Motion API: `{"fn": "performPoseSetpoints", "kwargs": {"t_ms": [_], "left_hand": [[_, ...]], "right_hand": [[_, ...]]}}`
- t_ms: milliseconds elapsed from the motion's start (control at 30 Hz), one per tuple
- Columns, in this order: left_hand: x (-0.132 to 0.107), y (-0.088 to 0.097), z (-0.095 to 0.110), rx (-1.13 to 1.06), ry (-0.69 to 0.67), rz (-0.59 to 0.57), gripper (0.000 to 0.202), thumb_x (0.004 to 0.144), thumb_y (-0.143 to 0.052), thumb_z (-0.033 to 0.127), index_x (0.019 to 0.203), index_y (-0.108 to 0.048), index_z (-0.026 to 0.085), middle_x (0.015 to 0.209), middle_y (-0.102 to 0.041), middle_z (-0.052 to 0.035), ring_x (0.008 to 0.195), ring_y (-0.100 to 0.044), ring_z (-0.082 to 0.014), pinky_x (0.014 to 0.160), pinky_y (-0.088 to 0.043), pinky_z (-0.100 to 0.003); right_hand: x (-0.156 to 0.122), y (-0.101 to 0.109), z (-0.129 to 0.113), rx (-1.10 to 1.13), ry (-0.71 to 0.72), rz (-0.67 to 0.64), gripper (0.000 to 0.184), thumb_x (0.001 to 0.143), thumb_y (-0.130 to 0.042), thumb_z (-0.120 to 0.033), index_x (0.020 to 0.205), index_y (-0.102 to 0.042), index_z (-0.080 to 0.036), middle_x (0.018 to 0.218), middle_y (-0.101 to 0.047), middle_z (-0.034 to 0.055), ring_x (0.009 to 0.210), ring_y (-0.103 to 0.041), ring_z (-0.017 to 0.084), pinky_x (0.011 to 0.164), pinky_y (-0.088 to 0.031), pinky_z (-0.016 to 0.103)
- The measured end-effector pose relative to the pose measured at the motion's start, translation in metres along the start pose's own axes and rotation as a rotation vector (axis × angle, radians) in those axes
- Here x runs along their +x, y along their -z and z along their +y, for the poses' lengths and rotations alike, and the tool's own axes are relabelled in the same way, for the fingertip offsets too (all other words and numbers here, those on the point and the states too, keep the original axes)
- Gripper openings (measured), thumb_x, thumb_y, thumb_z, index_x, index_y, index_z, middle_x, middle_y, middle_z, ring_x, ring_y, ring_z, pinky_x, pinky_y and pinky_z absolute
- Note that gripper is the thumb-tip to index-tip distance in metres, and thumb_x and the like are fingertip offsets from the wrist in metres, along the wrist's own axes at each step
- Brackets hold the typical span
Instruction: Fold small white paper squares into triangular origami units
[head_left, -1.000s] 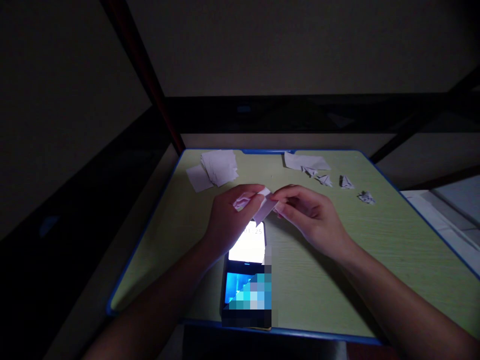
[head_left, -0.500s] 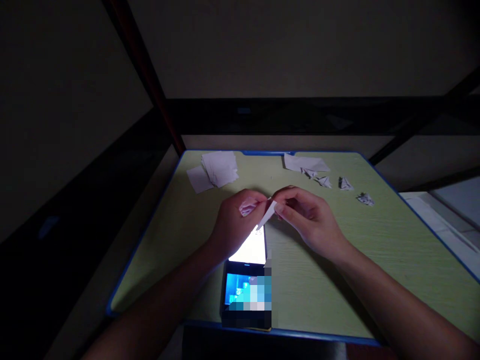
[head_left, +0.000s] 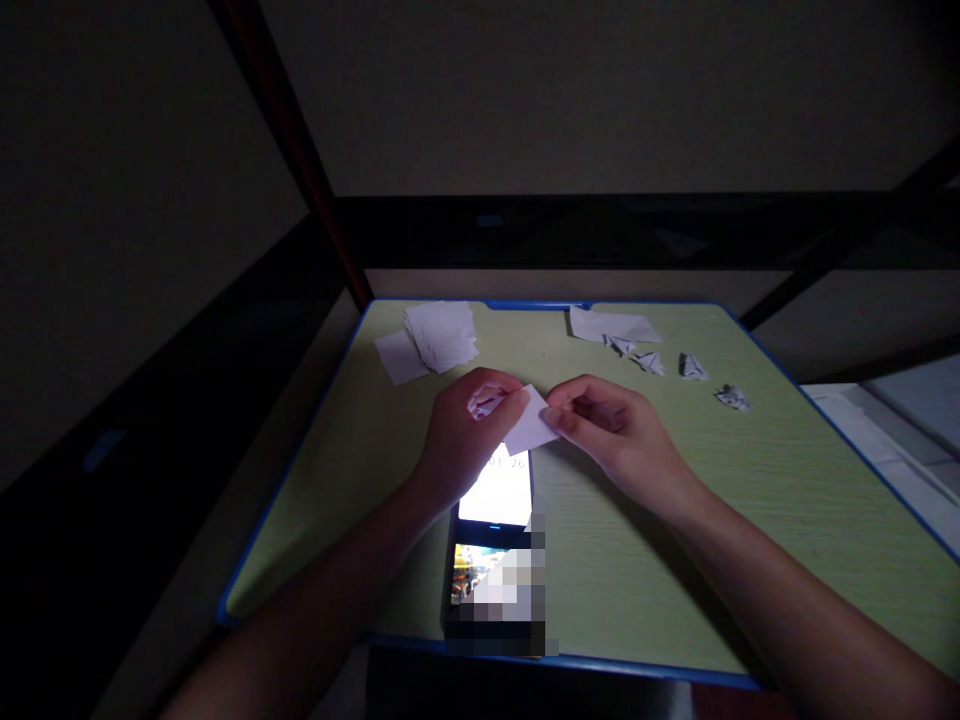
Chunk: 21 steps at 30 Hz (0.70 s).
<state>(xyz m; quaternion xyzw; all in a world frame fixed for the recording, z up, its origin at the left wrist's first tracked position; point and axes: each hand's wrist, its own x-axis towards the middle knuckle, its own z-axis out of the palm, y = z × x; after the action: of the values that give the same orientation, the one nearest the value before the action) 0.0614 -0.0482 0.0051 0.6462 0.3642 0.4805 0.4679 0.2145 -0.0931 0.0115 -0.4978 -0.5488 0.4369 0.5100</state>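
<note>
Both my hands hold one small white paper slip (head_left: 531, 424) above the middle of a pale green table with a blue rim (head_left: 300, 440). My left hand (head_left: 465, 440) pinches the slip's left edge with fingers curled. My right hand (head_left: 615, 435) pinches its right edge between thumb and fingers. The slip faces me almost flat. Just below the hands lies a lit phone (head_left: 495, 545) with a bright screen.
A stack of white paper slips (head_left: 439, 335) lies at the table's back left. A white sheet (head_left: 611, 325) and several small folded paper pieces (head_left: 694, 367) lie along the back right. Dark bed-frame bars (head_left: 525, 225) run behind the table. The room is dim.
The paper slip, seen folded and edge-on half a second ago, now shows its broad face. Both hands stayed in place. The phone's lower picture changed from blue to paler colours.
</note>
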Motion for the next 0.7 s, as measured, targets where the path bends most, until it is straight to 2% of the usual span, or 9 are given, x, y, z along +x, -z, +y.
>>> {"fn": "performPoseSetpoints", "kwargs": {"t_ms": [167, 233, 300, 400, 567, 700], "left_hand": [[-0.0013, -0.0001, -0.0026, 0.038, -0.032, 0.042, 0.003, 0.076, -0.058, 0.017, 0.077, -0.056, 0.019, 0.074, -0.063, -0.0003, 0.070, -0.061, -0.0121, 0.066, -0.052, -0.026], [-0.0021, 0.0006, -0.0045, 0.145, -0.149, 0.087, 0.013, 0.076, -0.060, 0.015, 0.088, -0.056, 0.019, 0.084, -0.062, -0.0024, 0.078, -0.061, -0.0133, 0.071, -0.052, -0.027], [-0.0023, 0.0026, -0.0056, 0.328, -0.337, 0.113, 0.020, 0.076, -0.061, 0.014, 0.094, -0.055, 0.019, 0.096, -0.059, -0.0048, 0.089, -0.059, -0.0151, 0.078, -0.051, -0.030], [-0.0019, 0.0063, -0.0063, 0.564, -0.546, 0.109, 0.016, 0.077, -0.062, 0.015, 0.092, -0.058, 0.019, 0.104, -0.054, -0.0067, 0.100, -0.055, -0.0182, 0.085, -0.048, -0.035], [-0.0026, 0.0082, -0.0076, 0.680, -0.546, 0.040, 0.024, 0.081, -0.060, 0.021, 0.104, -0.059, 0.017, 0.107, -0.056, -0.0100, 0.102, -0.054, -0.0216, 0.087, -0.046, -0.040], [-0.0052, 0.0061, -0.0061, 0.650, -0.509, -0.053, 0.029, 0.083, -0.057, 0.021, 0.111, -0.058, 0.017, 0.104, -0.061, -0.0095, 0.099, -0.055, -0.0215, 0.086, -0.046, -0.040]], "right_hand": [[0.0003, -0.0005, 0.0004, -0.014, -0.011, -0.021, 0.014, 0.076, -0.065, -0.029, 0.074, -0.061, -0.016, 0.065, -0.058, -0.0003, 0.058, -0.051, 0.011, 0.053, -0.040, 0.025], [0.0001, -0.0006, 0.0001, -0.008, -0.011, 0.000, 0.013, 0.075, -0.066, -0.029, 0.074, -0.063, -0.016, 0.065, -0.060, 0.0004, 0.058, -0.052, 0.011, 0.053, -0.041, 0.025], [0.0000, -0.0005, 0.0004, -0.005, -0.009, 0.041, 0.012, 0.075, -0.066, -0.028, 0.074, -0.064, -0.016, 0.064, -0.060, 0.0003, 0.057, -0.052, 0.011, 0.052, -0.041, 0.025], [0.0004, -0.0001, 0.0020, 0.018, 0.009, 0.108, 0.010, 0.075, -0.066, -0.026, 0.073, -0.064, -0.017, 0.062, -0.059, -0.0007, 0.056, -0.051, 0.010, 0.051, -0.040, 0.024], [0.0004, -0.0021, 0.0010, 0.064, 0.054, 0.171, 0.007, 0.075, -0.067, -0.025, 0.077, -0.066, -0.018, 0.068, -0.064, 0.0006, 0.059, -0.055, 0.011, 0.053, -0.044, 0.025], [-0.0020, -0.0057, -0.0027, 0.089, 0.090, 0.203, 0.007, 0.074, -0.068, -0.022, 0.080, -0.066, -0.019, 0.072, -0.067, 0.0008, 0.063, -0.060, 0.012, 0.059, -0.050, 0.026]]}}
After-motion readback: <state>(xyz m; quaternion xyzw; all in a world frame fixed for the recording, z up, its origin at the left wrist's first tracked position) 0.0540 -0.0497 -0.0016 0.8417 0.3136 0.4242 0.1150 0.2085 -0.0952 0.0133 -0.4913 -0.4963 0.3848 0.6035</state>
